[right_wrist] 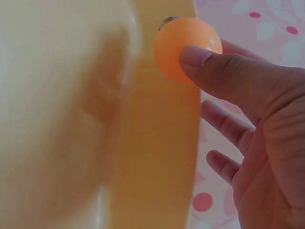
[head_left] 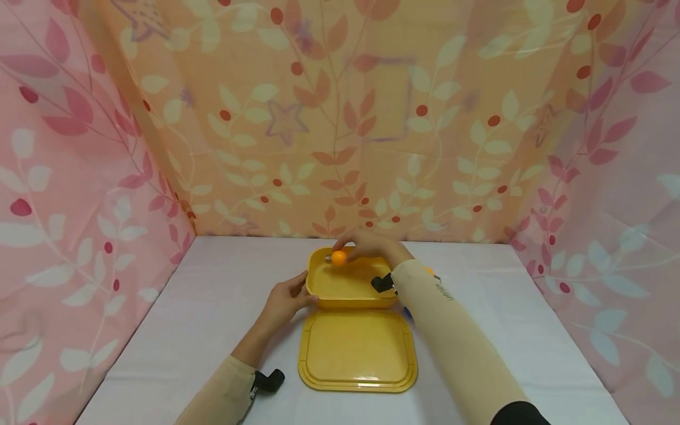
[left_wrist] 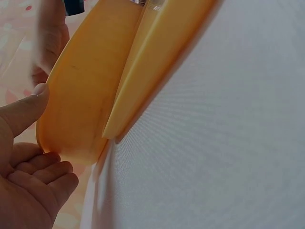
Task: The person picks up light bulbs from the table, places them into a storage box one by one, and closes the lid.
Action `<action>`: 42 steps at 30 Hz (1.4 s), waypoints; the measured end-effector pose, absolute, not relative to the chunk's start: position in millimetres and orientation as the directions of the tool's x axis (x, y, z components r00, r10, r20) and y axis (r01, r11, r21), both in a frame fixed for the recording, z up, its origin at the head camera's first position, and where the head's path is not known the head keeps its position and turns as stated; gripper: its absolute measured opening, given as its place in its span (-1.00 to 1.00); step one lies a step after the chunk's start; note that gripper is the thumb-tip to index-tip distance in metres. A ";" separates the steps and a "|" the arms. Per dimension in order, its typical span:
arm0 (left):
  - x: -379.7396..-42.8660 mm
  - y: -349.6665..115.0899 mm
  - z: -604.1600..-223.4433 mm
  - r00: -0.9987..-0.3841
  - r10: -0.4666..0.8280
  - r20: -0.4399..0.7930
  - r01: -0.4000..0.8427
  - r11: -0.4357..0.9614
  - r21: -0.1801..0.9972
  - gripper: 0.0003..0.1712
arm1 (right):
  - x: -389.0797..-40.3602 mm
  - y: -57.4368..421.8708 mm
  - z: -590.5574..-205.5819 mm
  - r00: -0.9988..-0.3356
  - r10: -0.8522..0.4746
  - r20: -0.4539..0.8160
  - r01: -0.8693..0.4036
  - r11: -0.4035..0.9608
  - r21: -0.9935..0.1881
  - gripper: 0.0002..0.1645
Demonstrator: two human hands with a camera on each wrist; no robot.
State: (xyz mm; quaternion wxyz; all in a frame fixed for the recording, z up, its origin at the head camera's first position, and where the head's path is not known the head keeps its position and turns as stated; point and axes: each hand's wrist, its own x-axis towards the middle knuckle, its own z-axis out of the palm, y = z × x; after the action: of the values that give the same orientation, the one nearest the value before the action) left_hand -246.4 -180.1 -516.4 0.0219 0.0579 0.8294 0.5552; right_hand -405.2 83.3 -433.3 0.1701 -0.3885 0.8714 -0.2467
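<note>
Orange bulb: a small round orange ball with a metal screw-like end (head_left: 339,258) was pinched above the far left part of the container's inside; whether it touched the wall could not be told.
Right hand: the hand (head_left: 369,245) held the bulb by its round part between thumb and forefinger, other fingers loosely apart, which seemed to leave the metal end free, pointing away from the palm.
Yellow container: a shallow, rounded-rectangular yellow box, probably plastic (head_left: 345,283), sat open-topped between the hands, its inside readily reached from above.
Left hand: the hand (head_left: 284,301) gripped the container's left near corner, thumb against the rim and fingers bent beside the wall, likely to steady it.
Yellow lid: a flat, rounded-rectangular yellow lid with a raised border (head_left: 358,348) lay just beside the container's near wall, apparently set there to leave the top uncovered.
White cloth: the smooth white table covering (head_left: 228,271) lay under container and lid.
Right sleeve: the beige sleeve (head_left: 462,330) partly hid an orange piece (head_left: 429,270) and a blue piece (head_left: 408,313), too covered to identify.
</note>
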 end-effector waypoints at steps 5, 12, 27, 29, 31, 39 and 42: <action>-246.7 -178.0 -518.2 -0.992 0.126 0.030 0.077 0.382 0.921 -0.05 | -404.9 75.6 -445.8 -0.620 -0.777 -0.110 -0.583 0.550 -0.599 -0.53; -245.7 -180.3 -517.9 -0.994 0.111 0.017 0.061 0.401 0.914 -0.07 | -400.0 64.1 -453.0 -0.620 -0.776 -0.119 -0.609 0.571 -0.550 -0.55; -247.7 -178.1 -513.0 -0.994 0.109 0.017 0.060 0.407 0.911 -0.07 | -395.3 67.3 -425.7 -0.651 -0.757 -0.059 -0.638 0.587 -0.498 -0.58; -246.9 -177.7 -514.3 -0.993 0.116 0.015 0.060 0.400 0.914 -0.06 | -392.7 72.2 -421.3 -0.644 -0.764 -0.039 -0.663 0.583 -0.470 -0.57; -246.3 -177.5 -515.3 -0.994 0.113 0.013 0.057 0.396 0.917 -0.06 | -389.3 76.4 -416.3 -0.634 -0.773 -0.016 -0.688 0.574 -0.444 -0.55; -247.4 -177.2 -514.5 -0.995 0.100 0.011 0.050 0.400 0.915 -0.06 | -371.5 98.8 -403.0 -0.647 -0.756 0.097 -0.732 0.581 -0.355 -0.56; -247.1 -177.4 -514.3 -0.995 0.098 -0.003 0.037 0.401 0.916 -0.05 | -362.4 108.8 -401.5 -0.666 -0.736 0.118 -0.718 0.591 -0.368 -0.57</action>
State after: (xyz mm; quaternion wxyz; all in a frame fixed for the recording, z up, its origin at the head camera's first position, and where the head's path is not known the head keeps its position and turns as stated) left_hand -247.1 -177.4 -514.3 0.0278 0.0403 0.8364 0.5460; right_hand -362.4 108.8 -401.5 0.0233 -0.4079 0.8915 -0.1958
